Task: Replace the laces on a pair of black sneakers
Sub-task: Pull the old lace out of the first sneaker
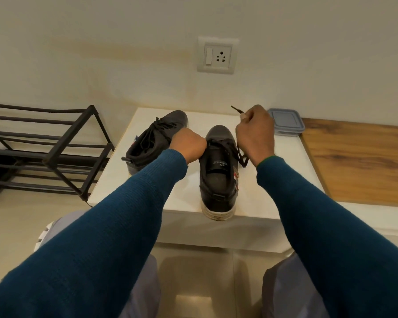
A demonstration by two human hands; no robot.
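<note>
Here my right hand (254, 134) pinches the black lace (236, 109) near its tip, raised above the near sneaker (217, 182) on the white bench (276, 180); my left hand (189, 143) is curled against that shoe's eyelets (I cannot tell what it grips); the other sneaker (152, 138) sits just left.

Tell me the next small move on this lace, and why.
Probably draw the lace upward with the right hand, which pinches it near its tip. The lace hangs slack beside the near sneaker, threaded through it, and the left hand sits curled at the sneaker's eyelets, seemingly steadying it.
</note>
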